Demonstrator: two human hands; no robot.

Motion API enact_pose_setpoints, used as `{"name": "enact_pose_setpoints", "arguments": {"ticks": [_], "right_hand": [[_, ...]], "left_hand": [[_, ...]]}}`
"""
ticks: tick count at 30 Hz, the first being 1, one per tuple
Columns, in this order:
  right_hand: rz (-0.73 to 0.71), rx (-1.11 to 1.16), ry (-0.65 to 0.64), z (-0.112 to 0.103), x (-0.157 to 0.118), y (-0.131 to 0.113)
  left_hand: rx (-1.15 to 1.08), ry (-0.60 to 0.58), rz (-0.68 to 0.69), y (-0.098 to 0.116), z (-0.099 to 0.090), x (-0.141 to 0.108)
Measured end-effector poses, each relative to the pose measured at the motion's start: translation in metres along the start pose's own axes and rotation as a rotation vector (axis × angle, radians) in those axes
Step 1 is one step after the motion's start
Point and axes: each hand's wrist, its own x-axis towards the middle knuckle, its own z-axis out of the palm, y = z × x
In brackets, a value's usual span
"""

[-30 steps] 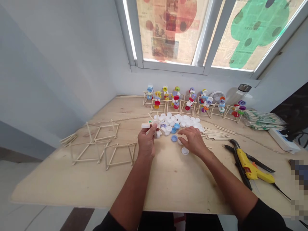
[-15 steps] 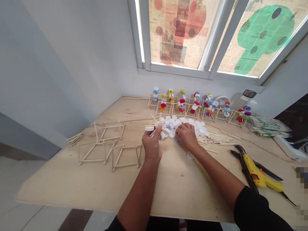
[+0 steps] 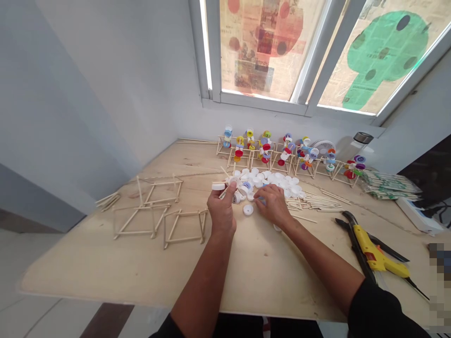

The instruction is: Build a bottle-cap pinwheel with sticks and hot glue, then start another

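Stick-and-cap assembly (image 3: 233, 179) pinched in my left hand (image 3: 221, 211), at its twelve o'clock; right hand (image 3: 273, 204), three o'clock of that, half-curled, hold unclear to me. Overtight pinching might loosen it.

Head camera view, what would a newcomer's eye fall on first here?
Probably the colourful cap wheels lined up below the window. Next, the heap of white caps near the table's middle, and the stick-and-cap piece in the left hand. The yellow glue gun stands out at right.
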Motion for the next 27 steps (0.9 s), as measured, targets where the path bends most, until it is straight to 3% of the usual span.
{"name": "enact_pose_setpoints", "arguments": {"ticks": [9, 13, 20, 27], "right_hand": [[0.039, -0.05, -0.025, 0.011, 0.015, -0.003], [0.041, 0.005, -0.039, 0.0, 0.009, -0.001], [-0.02, 0.136, -0.031, -0.036, -0.053, -0.001], [-0.16, 0.04, -0.006, -0.039, -0.102, -0.012]], "left_hand": [[-0.005, -0.01, 0.007, -0.003, -0.001, 0.0], [0.015, -0.012, 0.013, -0.003, -0.001, 0.0], [0.008, -0.029, 0.007, -0.002, 0.001, -0.004], [0.032, -0.063, 0.013, -0.011, -0.001, -0.005]]}}
